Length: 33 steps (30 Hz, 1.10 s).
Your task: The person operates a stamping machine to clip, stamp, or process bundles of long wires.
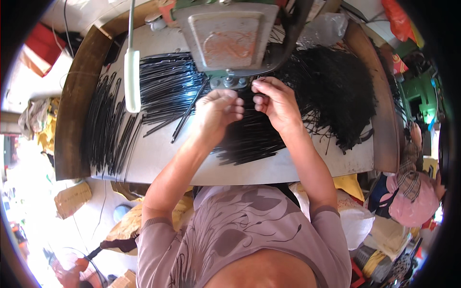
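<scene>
Fingers of left hand (pixel 217 113) and right hand (pixel 278 104), grip unclear, apparently feed grey-green metal machine (pixel 228 41) between white desk's (pixel 353 163) side edges, next needing alignment.

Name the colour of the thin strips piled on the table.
The thin strips are black, with a glossy shine; the head view shows it.

Both bare forearms (pixel 178 168) reach forward; the left grip (pixel 216 110) curls inward, the right grip (pixel 277 103) holds thumb near forefinger.
</scene>
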Each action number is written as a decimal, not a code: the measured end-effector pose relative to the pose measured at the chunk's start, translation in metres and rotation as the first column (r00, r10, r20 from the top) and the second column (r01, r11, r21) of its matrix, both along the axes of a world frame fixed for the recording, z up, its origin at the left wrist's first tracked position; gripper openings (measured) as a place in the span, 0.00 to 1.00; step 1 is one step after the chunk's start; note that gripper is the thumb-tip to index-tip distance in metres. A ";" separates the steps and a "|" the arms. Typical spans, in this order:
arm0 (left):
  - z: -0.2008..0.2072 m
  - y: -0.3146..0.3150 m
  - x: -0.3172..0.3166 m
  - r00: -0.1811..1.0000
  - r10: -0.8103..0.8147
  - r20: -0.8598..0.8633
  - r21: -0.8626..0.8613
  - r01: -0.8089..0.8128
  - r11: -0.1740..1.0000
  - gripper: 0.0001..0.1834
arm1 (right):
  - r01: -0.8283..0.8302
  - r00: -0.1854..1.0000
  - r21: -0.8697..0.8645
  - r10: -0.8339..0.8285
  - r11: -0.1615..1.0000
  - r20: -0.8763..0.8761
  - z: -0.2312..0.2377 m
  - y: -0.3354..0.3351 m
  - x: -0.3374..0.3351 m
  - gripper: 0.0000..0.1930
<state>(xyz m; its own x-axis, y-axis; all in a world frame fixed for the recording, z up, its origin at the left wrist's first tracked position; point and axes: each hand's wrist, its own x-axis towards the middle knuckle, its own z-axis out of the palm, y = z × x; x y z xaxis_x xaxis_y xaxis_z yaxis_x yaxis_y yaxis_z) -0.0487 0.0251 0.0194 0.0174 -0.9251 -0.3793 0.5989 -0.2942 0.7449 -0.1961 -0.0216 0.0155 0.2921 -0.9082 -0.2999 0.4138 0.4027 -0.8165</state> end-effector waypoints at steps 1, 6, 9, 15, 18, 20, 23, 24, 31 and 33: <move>0.000 0.003 -0.006 0.999 0.004 -0.049 0.004 -0.004 1.000 0.03 | 0.033 0.999 0.008 -0.033 0.999 0.044 0.000 0.002 0.000 0.05; -0.003 0.013 -0.002 0.846 -0.057 0.530 -0.171 0.173 0.970 0.05 | -0.003 1.000 -0.023 0.003 1.000 0.010 -0.005 0.017 0.007 0.07; -0.018 -0.001 0.034 -0.148 0.530 0.835 -0.469 0.313 0.826 0.05 | -0.043 0.999 -0.050 0.042 0.998 -0.030 -0.004 0.016 0.006 0.07; -0.038 -0.012 0.067 -0.236 0.401 0.885 -0.331 0.286 0.899 0.07 | -0.212 0.952 -0.073 0.189 0.975 -0.243 0.000 0.012 0.018 0.11; -0.020 -0.007 0.050 -0.043 0.430 0.902 -0.400 0.289 0.870 0.08 | -0.210 0.954 -0.057 0.192 0.976 -0.229 -0.004 0.007 0.018 0.13; -0.016 -0.005 0.043 -0.046 0.434 0.900 -0.401 0.304 0.864 0.09 | -0.220 0.958 -0.031 0.210 0.975 -0.194 -0.004 0.003 0.022 0.14; -0.013 -0.005 0.039 0.041 0.399 0.916 -0.390 0.328 0.861 0.12 | -0.265 0.956 -0.008 0.261 0.964 -0.133 -0.005 -0.002 0.023 0.13; -0.012 -0.006 0.038 0.091 0.359 0.929 -0.369 0.320 0.873 0.12 | -0.262 0.957 -0.007 0.259 0.965 -0.134 -0.005 -0.003 0.023 0.13; -0.006 -0.003 0.037 0.170 0.291 0.942 -0.331 0.303 0.894 0.12 | -0.313 0.948 0.023 0.314 0.950 -0.049 -0.005 -0.005 0.025 0.13; -0.006 -0.004 0.037 0.171 0.288 0.942 -0.328 0.301 0.895 0.12 | -0.314 0.948 0.030 0.315 0.949 -0.038 -0.006 -0.005 0.025 0.13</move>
<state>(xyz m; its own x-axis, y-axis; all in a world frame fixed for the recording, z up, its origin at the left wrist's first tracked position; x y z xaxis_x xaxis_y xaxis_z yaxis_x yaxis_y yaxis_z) -0.0121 0.0212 0.0135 0.0800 -0.9521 0.2951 -0.6852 0.1625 0.7100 -0.1706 -0.0267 0.0099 0.5482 -0.7649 -0.3382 0.2287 0.5261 -0.8191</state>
